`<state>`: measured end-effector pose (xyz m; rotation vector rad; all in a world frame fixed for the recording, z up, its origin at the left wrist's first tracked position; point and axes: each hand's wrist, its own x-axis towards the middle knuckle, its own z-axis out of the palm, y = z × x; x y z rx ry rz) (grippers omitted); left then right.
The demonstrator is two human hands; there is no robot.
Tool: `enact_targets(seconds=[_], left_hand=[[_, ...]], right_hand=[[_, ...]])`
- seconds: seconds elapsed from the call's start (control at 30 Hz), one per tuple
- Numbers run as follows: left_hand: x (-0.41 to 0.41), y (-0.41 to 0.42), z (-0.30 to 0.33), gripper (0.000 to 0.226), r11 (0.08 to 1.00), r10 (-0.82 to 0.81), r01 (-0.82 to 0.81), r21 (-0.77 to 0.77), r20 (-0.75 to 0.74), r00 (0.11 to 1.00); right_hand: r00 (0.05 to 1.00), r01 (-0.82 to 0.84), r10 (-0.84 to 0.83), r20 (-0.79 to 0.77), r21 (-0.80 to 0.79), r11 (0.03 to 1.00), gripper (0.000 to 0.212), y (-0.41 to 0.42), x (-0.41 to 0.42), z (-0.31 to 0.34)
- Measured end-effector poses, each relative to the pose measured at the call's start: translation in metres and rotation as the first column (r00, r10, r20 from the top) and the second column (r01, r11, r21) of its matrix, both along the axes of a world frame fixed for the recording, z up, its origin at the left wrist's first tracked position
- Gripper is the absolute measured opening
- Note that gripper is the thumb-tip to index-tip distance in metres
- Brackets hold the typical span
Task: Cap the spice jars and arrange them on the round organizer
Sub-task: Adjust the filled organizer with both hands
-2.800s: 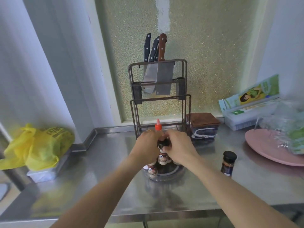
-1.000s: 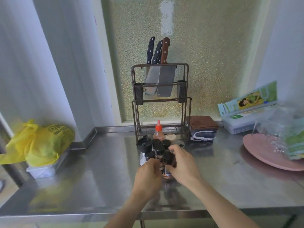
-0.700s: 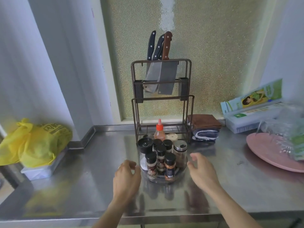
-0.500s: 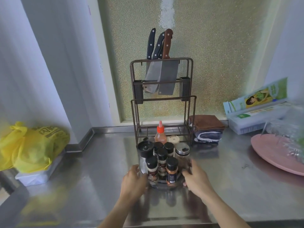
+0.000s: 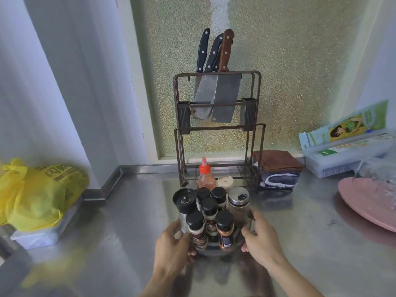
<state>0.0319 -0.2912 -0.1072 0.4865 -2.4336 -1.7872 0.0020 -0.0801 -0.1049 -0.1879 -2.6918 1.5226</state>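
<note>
**Both hands close on the loaded organizer**

Nearest the camera, the left hand and right hand now clasp opposite sides of the round organizer, fingers curled partway around its rim. A moment ago both hands hovered apart from it with fingers spread, and a second ago they were still busy among the jars. The grip is on the tray itself, not on any jar.

On the organizer the spice jars stand upright and close together: an orange-labelled jar and a dark-labelled jar in front, three more black-capped jars behind them, a black-topped grinder at the left and a steel-lidded shaker at the right. Every jar in view wears a cap, and no stray jar shows on the steel counter, where one stood alone a few seconds back.

Capping and loading look finished; the hold suggests a last turn or shift of the tray.

Just behind stand a red-capped squeeze bottle and the knife rack.
</note>
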Motion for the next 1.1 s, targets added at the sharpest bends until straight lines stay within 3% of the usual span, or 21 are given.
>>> enact_targets(seconds=[0.33, 0.57, 0.87, 1.1], left_hand=[[0.023, -0.098, 0.023, 0.03, 0.977, 0.167, -0.172, -0.127, -0.047, 0.985], [-0.019, -0.181, 0.027, 0.032, 0.951, 0.257, -0.266, -0.156, -0.081, 0.963], [-0.118, -0.237, 0.004, 0.024, 0.961, 0.23, -0.237, -0.14, -0.062, 0.971], [-0.146, -0.25, -0.021, 0.029, 0.969, 0.223, -0.224, -0.105, -0.021, 0.975]], right_hand=[[0.974, -0.225, 0.224, -0.028, -0.064, 0.972, 0.034, -0.102, -0.01, 0.009], [0.951, -0.308, 0.308, -0.012, -0.048, 0.95, 0.028, -0.194, -0.073, 0.008], [0.959, -0.282, 0.282, 0.009, 0.003, 0.959, 0.026, -0.253, -0.173, -0.016], [0.969, -0.245, 0.245, 0.031, 0.009, 0.969, 0.022, -0.262, -0.193, -0.035]])
